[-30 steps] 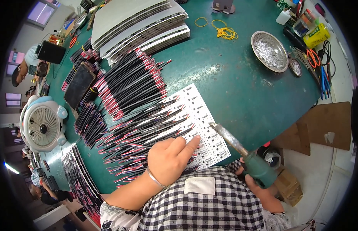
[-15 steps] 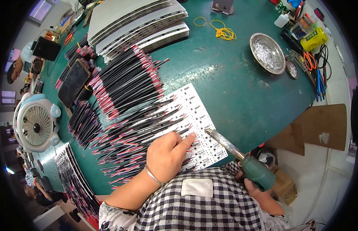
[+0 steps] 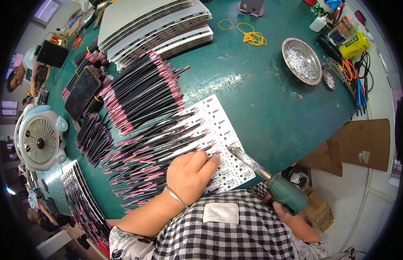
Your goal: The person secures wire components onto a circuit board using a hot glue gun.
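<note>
Gripping the soldering iron (image 3: 289, 195) with our right hand (image 3: 281, 211), we angle it over the circuit board (image 3: 234, 170) on the tabletop (image 3: 266, 117); whether our left hand (image 3: 188, 177) pinches black wires (image 3: 160, 146), we cannot tell.

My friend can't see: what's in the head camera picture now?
Right hand holding a green-handled soldering iron over a white circuit board; left hand at black wires overlapping it. On the green table: stacked white panels, a metal bowl, yellow rubber bands.
</note>
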### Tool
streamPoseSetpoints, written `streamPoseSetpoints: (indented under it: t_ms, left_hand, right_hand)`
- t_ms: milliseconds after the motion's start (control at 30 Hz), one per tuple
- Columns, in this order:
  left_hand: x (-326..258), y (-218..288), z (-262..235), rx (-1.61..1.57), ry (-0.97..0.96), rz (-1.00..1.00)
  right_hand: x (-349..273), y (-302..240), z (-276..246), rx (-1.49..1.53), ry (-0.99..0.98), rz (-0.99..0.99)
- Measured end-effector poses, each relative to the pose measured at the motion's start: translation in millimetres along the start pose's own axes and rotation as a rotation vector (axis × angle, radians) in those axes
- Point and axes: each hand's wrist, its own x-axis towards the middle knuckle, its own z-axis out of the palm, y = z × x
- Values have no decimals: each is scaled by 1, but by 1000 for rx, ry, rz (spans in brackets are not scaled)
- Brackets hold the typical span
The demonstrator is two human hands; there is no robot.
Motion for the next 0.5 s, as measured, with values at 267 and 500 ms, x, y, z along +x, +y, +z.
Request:
streamPoseSetpoints:
  t_ms: [267,500]
  left_hand:
    - [-1,0,1,-35,-74,-63]
    - [-3,0,3,-15,-85,-86]
  right_hand:
    - [-10,18,3,-162,6,-59]
    - [-5,17,5,-177,33,-59]
